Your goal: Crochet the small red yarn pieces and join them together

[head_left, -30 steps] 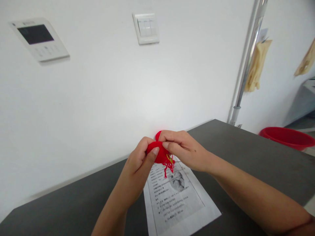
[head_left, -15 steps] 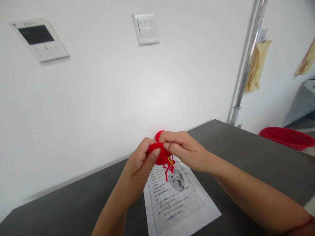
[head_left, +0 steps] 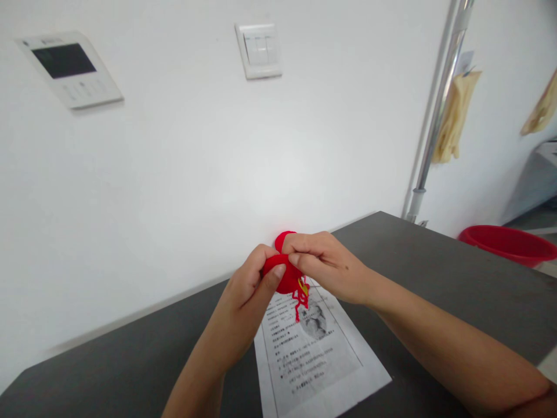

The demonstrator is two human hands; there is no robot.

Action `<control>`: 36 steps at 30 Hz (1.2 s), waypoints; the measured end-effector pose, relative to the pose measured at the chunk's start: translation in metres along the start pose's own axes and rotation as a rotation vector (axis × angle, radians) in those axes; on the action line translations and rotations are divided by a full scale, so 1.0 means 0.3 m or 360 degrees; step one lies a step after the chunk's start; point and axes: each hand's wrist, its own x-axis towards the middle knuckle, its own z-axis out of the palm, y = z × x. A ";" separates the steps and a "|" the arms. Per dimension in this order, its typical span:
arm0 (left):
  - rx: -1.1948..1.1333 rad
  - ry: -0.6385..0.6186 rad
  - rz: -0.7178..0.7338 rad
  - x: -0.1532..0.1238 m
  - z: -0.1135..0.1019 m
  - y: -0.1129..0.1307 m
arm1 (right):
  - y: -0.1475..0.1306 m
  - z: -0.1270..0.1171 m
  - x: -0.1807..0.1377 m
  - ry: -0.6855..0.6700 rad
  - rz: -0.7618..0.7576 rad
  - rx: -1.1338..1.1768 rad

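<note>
Both my hands hold a small red pouch up over a dark grey table. My left hand pinches its left rim, thumb on the front. From the right, my right hand grips the pouch's top with closed fingers. Red and yellow drawstrings dangle below the pouch. A printed sheet of paper with text and a picture lies on the table under my hands.
A white wall with a light switch and an intercom panel stands behind the table. A metal pole with a hanging beige glove rises at the right. A red basin sits beyond the table's right edge.
The hands and pouch have shifted very slightly; the grip is unchanged.
</note>
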 end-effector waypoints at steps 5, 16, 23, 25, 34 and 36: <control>0.0006 0.0005 0.0015 0.000 0.001 0.002 | 0.004 0.002 0.001 -0.0010 -0.0014 0.0011; 0.0004 -0.0019 0.0010 -0.004 -0.001 0.006 | 0.002 0.004 0.002 -0.0013 -0.0012 0.0002; 0.0026 -0.0013 -0.0006 -0.003 -0.003 0.005 | 0.006 0.003 0.002 0.0005 -0.0025 -0.0022; 0.0025 -0.0010 -0.0006 -0.003 -0.004 0.005 | 0.007 0.002 0.002 0.0007 -0.0023 -0.0018; 0.0036 -0.0008 -0.0003 -0.001 -0.004 0.007 | 0.007 0.005 0.001 0.0014 -0.0050 -0.0019; 0.0025 0.0014 -0.0004 -0.001 -0.004 0.006 | 0.007 0.006 0.000 0.0049 -0.0054 -0.0034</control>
